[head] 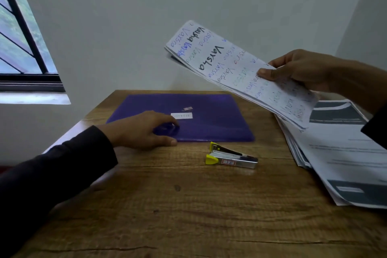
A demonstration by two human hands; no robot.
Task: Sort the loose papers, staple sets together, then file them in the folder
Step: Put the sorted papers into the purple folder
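I am holding a set of handwritten papers point(240, 71) up in my right hand point(301, 69), thumb pressing on the top sheet and fingers curled behind, so the set is clamped near its lower right end. Its long axis is running from my hand up and away to the left, with the free end hanging in the air above the far right part of the surface point(188, 205), clear of everything below.

My left hand point(144, 130) is resting on the near left corner of the purple folder point(209, 119), fingers curled down onto the cover and thumb lying at its front edge. I cannot tell whether I am pinching the cover or only touching it. The folder is lying flat and closed, long side facing me, at the back of the surface.

What matters for the coming move, as I judge it, is that the folder is sitting to the left of and below the lifted set, with my left hand already at the corner where the cover could be raised. The papers would then be travelling down and leftward into it.

The stapler point(232, 158) is lying just in front of the folder's near right corner, between my two hands, nearer my left. A pile of printed sheets point(339, 153) is lying at the right edge, under my right forearm.
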